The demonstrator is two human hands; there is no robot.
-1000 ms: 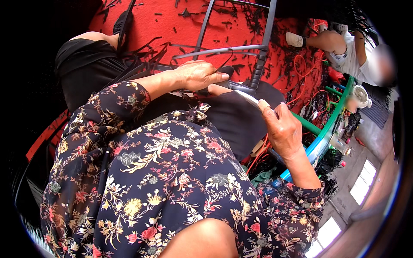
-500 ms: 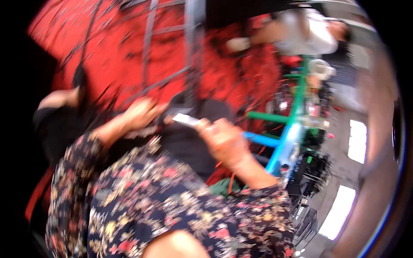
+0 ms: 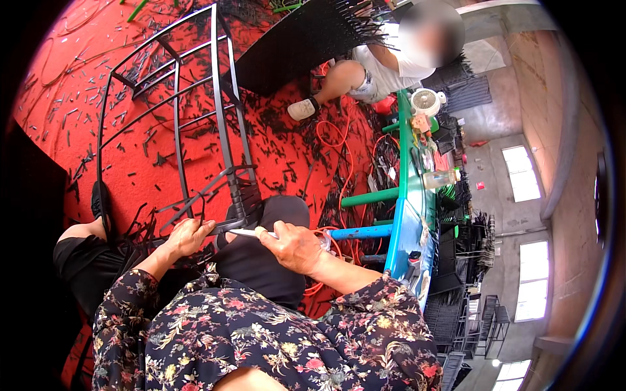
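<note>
- The fingers of the right hand (image 3: 290,247) are curled closed around a pale tool (image 3: 246,232), whose narrow end is left bare.
- The fingers of the left hand (image 3: 186,237) are drawn together, thumb against forefinger, and the near end of a dark strip (image 3: 228,225) appears to be pinched there; the exact grip is partly hidden.
- The black frame (image 3: 217,72) is set in front of the person, over the red floor covering (image 3: 274,171), with its wrapped corner (image 3: 237,199) brought close to the knee, just beyond the tool's end.
- The step in hand is judged to be close work with the tool on the strip beside that corner. It is best done with the strip kept taut by the left hand and the frame steadied against the leg.
- The tool is best moved in short, controlled strokes, with its end directed clear of the left thumb; the two hands are near each other, so a slip could be felt there first.
- The loose strips (image 3: 195,193) beyond the left hand are best kept out of the tool's path.
- The frame's long axis is directed away from the person, up the picture and slightly to the left; its near end is marked by the wrapped corner, its far end by a crossbar.
- The tool's long axis is held almost level across the picture, its bare end pointed left, toward the left thumb.
</note>
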